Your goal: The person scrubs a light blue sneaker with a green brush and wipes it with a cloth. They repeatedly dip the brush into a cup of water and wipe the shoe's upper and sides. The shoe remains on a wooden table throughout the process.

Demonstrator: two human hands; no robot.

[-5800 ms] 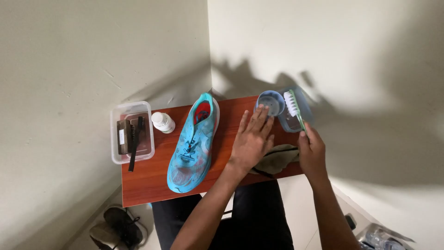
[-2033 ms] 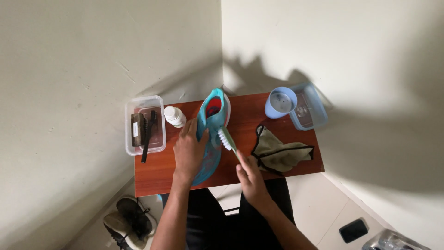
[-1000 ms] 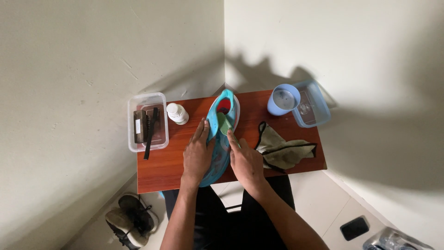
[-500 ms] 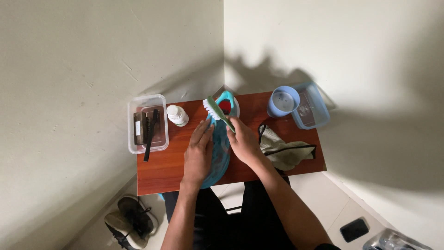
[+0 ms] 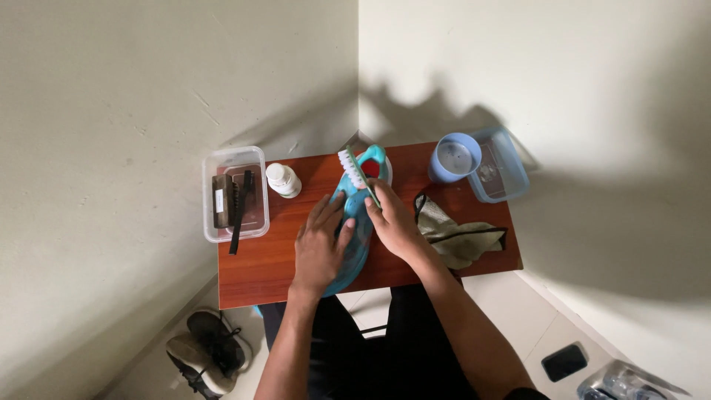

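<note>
A turquoise sneaker [image 5: 358, 244] lies lengthwise on the small red-brown wooden table [image 5: 259, 267], heel toward the wall. My left hand [image 5: 320, 244] presses flat on its middle and toe part, holding it down. My right hand [image 5: 392, 222] grips a green-handled brush [image 5: 354, 172] with white bristles, whose head rests at the shoe's heel opening.
A clear plastic box [image 5: 234, 194] with dark brushes sits at the table's left end, a small white bottle [image 5: 283, 180] beside it. A blue cup [image 5: 453, 157] and a clear blue container [image 5: 501, 164] stand at the back right. An olive cloth [image 5: 459, 237] lies right. Shoes [image 5: 207, 352] on the floor.
The right hand took the brush from the blue cup to the sneaker and scrubs along it; the brush head has now moved up to the heel. The left hand shifted onto the shoe.
</note>
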